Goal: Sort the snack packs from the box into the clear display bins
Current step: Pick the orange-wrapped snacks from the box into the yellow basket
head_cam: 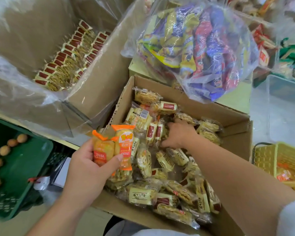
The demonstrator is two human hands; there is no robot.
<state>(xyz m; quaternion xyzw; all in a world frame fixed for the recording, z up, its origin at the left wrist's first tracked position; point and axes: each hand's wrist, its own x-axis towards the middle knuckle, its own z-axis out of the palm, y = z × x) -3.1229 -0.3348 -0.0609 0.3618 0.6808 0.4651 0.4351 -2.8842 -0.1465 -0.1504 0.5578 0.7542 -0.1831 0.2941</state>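
Fingers and thumb of the left hand (pixel 85 169) are clamped on two orange snack packs (pixel 124 143), held over the near-left edge of the cardboard box (pixel 211 109). Those of the right hand (pixel 179 133) dig into the pale yellow packs (pixel 141 195) heaped in that box, tips hidden, so their grip cannot be told. Right of the box stands a clear bin (pixel 279 106)
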